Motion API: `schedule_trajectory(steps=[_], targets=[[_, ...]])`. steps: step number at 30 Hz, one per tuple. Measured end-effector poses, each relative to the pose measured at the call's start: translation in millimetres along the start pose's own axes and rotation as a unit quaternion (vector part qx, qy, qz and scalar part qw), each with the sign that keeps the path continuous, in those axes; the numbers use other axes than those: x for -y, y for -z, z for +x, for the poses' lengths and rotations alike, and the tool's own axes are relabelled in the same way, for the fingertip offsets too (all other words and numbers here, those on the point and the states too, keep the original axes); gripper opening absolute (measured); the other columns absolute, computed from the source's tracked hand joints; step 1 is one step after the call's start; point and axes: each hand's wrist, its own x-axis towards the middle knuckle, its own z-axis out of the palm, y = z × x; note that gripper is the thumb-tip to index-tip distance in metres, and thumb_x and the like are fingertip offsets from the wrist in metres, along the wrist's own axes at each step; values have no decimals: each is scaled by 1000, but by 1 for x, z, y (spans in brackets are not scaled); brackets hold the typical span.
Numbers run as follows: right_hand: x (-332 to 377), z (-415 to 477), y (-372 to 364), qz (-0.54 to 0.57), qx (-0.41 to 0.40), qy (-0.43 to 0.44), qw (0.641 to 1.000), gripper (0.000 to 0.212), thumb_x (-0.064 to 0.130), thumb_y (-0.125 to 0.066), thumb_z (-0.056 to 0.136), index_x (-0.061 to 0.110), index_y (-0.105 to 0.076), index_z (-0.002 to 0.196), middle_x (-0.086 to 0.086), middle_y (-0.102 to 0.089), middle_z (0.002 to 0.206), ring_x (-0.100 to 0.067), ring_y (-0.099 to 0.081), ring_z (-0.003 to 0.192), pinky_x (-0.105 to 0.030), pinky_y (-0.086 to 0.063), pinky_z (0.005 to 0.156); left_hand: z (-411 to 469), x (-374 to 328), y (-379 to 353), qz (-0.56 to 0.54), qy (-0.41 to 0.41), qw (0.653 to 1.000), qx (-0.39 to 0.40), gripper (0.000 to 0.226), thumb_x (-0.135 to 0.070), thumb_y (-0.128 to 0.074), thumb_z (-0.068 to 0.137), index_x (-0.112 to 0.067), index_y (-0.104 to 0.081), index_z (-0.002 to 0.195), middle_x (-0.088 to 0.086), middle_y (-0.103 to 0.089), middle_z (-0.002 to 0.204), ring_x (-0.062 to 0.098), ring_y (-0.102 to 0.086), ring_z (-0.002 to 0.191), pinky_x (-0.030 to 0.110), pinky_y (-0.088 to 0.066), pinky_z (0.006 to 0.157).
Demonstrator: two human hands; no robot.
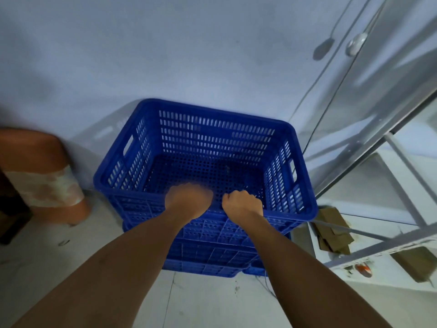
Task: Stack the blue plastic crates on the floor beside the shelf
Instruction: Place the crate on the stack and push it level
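The left hand (pixel 188 201) and right hand (pixel 242 204) are both curled shut over the near rim of the top crate (pixel 208 147), side by side, likely to steady and seat it squarely. That crate sits on a lower crate (pixel 208 254) of the same blue plastic; two can be counted, though more may be hidden in the pile. The stack stands on the floor (pixel 208 301) against the wall, just left of the metal shelf (pixel 387 176). An orange stool (pixel 45 176) stands left of the stack.

A pale wall (pixel 165 55) was seen at twelve o'clock, a white tiled floor (pixel 212 304) at six, a metal shelf frame (pixel 402 162) at three, and an orange stool (pixel 42 176) at nine.
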Motion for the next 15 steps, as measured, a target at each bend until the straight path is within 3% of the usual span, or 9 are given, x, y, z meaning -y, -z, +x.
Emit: schedule_trajectory(steps=[6,9,12,15], targets=[[7,-3,4,28,33,-17,999,58,47,-27,103,14,-63,72,-6,-64,74,-26,-58,66,-42,-49,74,0,-2,0,-33,20,999,0,47,-37,-27,107,-18,-48,69,1,-38,55,24,-28,48,33,-25,47],[7,-6,-1,29,-24,-15,999,62,46,-26,102,14,-63,64,-5,-65,66,-25,-61,62,-37,-53,65,2,-2,1,-35,15,999,-3,49,-39,-29,107,-19,-47,65,0,-35,53,23,-26,47,32,-25,47],[6,-2,-8,20,-77,-9,997,61,42,-28,102,16,-58,56,-2,-58,55,-22,-54,49,-31,-41,49,8,-3,-2,-1,-2,1000,-20,57,-46,-28,107,-20,-49,60,-2,-37,50,21,-29,43,31,-29,47],[8,6,-13,9,-116,-6,993,62,40,-28,102,17,-55,52,-1,-55,51,-22,-50,44,-29,-34,45,17,-4,-5,35,-11,999,-28,61,-49,-27,106,-20,-52,59,-2,-41,49,20,-32,42,30,-34,47]])
